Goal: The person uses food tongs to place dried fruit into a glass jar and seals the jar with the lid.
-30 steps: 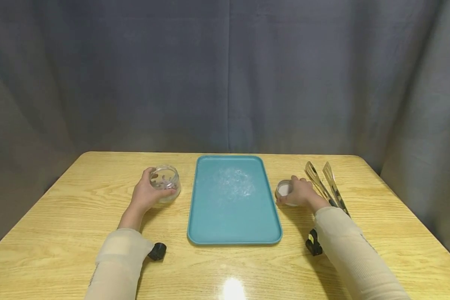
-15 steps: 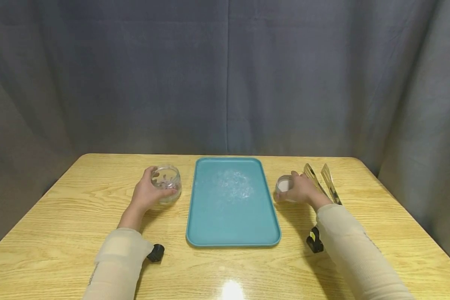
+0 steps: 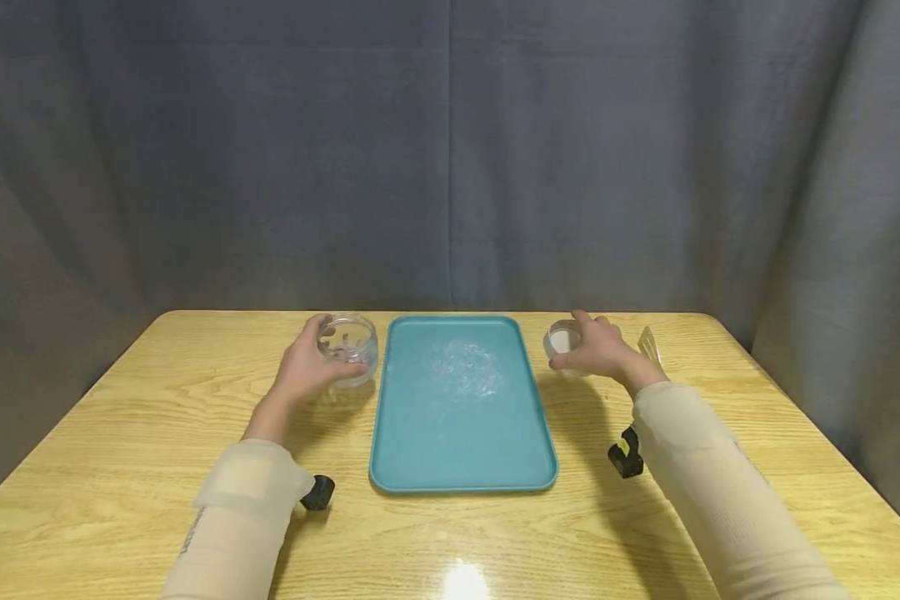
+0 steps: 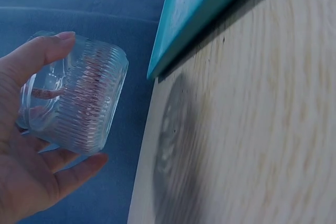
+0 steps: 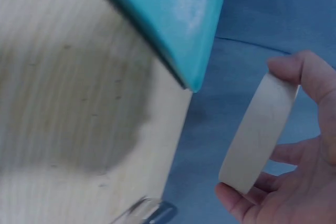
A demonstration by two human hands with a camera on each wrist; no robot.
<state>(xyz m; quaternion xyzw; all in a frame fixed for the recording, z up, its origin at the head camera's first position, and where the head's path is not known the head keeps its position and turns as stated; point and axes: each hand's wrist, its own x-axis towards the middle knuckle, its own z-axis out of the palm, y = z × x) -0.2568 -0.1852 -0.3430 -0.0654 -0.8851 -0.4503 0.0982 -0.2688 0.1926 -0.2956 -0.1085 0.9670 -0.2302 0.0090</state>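
My left hand point(image 3: 307, 367) grips a clear glass jar point(image 3: 356, 371) between thumb and fingers, just left of the tray. In the left wrist view the jar's ribbed wall point(image 4: 89, 98) shows, with small pinkish pieces inside. It is off the table, its shadow lying apart from it. My right hand point(image 3: 600, 348) holds a small shallow round dish point(image 3: 562, 340), whitish inside, to the right of the tray. Thumb and fingers pinch its pale side point(image 5: 260, 132) in the right wrist view, and it too is raised. Between the hands lies a teal tray point(image 3: 461, 450) with a whitish powdery smear.
A slotted metal utensil end point(image 3: 649, 346) shows behind the right wrist; the sleeve hides the rest. Black wrist devices point(image 3: 317, 493) hang under both forearms. The wooden table point(image 3: 150, 417) ends at a grey curtain point(image 3: 307, 167).
Both hands have lifted their vessels and moved them slightly away from me; the jar has also shifted right, towards the tray. The right arm now covers more of the slotted utensils.
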